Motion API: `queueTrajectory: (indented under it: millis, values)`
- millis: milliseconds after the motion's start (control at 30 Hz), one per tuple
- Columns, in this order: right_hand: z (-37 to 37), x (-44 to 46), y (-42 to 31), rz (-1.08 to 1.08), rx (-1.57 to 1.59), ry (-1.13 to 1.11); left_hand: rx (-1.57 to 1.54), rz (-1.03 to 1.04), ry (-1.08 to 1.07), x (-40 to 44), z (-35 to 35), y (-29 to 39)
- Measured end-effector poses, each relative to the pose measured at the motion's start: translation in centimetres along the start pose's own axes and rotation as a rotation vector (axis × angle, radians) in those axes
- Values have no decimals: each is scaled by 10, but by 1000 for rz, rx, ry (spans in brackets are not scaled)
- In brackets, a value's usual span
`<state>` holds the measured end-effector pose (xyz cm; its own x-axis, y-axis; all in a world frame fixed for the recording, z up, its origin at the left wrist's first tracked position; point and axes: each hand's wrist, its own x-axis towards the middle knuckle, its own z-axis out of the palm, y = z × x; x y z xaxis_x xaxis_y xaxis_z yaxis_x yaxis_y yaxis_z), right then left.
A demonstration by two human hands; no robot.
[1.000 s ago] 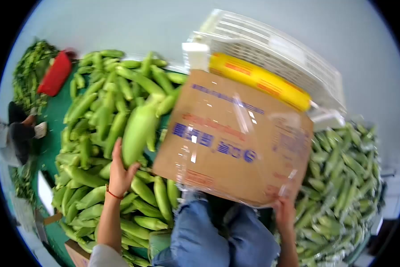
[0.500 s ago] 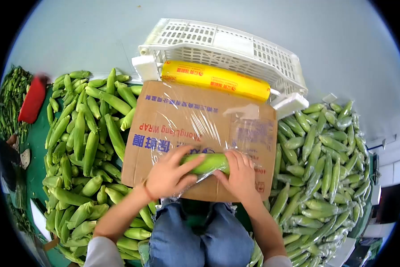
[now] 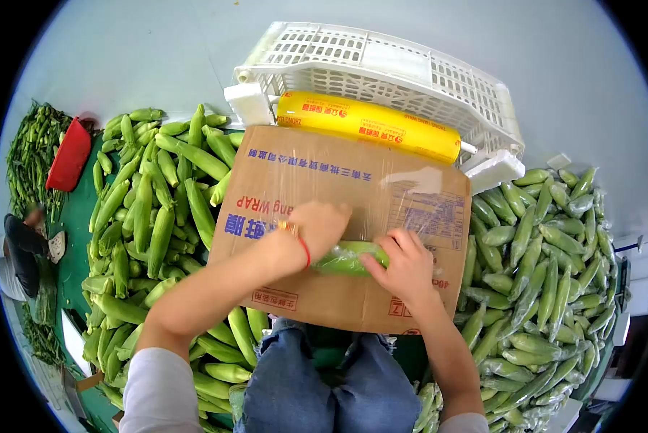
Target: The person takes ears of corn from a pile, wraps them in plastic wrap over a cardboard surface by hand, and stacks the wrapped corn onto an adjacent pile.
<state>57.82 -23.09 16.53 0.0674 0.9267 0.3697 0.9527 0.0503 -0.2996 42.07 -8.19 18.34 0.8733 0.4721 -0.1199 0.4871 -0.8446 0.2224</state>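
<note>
An ear of corn (image 3: 349, 258) in green husk lies crosswise on a cardboard box (image 3: 331, 303) in front of my knees, with shiny clear film around it. My right hand (image 3: 407, 265) grips its right end, thumb along the near side. My left hand (image 3: 318, 229) is over the ear's left end and the film just beyond it; motion smears its fingers, so their hold cannot be made out. Clear film runs over the box top from a yellow roll of plastic wrap (image 3: 367, 126) at the far edge.
Unwrapped corn (image 3: 151, 224) is heaped at left, film-wrapped corn (image 3: 547, 281) at right. Behind the roll stands a white plastic crate (image 3: 392, 61), with white foam blocks (image 3: 493, 169) at the roll's ends. A red container (image 3: 69, 155) and another person (image 3: 24, 252) are at far left.
My left hand has moved off the ear's front, up and across its left end toward the roll. My right hand stays on the right end. The whole view has shifted slightly.
</note>
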Motion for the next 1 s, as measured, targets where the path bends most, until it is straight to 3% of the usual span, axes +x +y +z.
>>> queueTrajectory:
  millis: [33, 67, 100, 133, 267, 367, 433, 500, 700, 767, 833, 900, 933, 967, 1000]
  values:
    - [0, 0, 1, 32, 0, -38, -73, -21, -19, -13, -5, 12]
    - [-5, 0, -4, 128, -4, -222, -133, 52, 69, -36, -8, 22]
    - [-17, 1, -14, 229, -2, -408, -124, -2, -244, -58, -22, 38]
    - [-26, 1, -21, 319, -1, -598, -219, 99, 107, -86, 7, 46]
    - [-45, -8, -33, 452, 244, -688, -99, 24, 161, -100, 14, 56]
    - [-45, 0, -29, -225, -172, -52, 23, -1, 402, -20, 20, 11]
    - [-23, 11, -15, -232, -132, -154, -3, 105, 308, 39, 9, -22]
    - [-3, 40, 8, -247, -158, -161, 63, 116, -67, 80, 4, -31]
    - [-23, 31, -14, -107, 96, -522, 70, 93, -228, 81, -9, -22]
    - [-57, 16, -31, -2, 224, -919, 13, 93, -201, 80, -9, -24]
    - [-64, -21, -19, -43, 451, -1163, -71, 134, -150, 80, -8, -35]
    - [-89, -43, -17, 256, 632, -1188, -554, 132, -125, 62, -28, -35]
    - [-90, -60, -13, 381, 849, -1032, -585, 147, 194, 43, -26, -25]
    - [-87, -65, -12, 642, 1025, -917, -607, 162, 501, 18, -19, -7]
    - [-83, -70, -14, 904, 1194, -777, -543, 323, 518, -10, -17, 21]
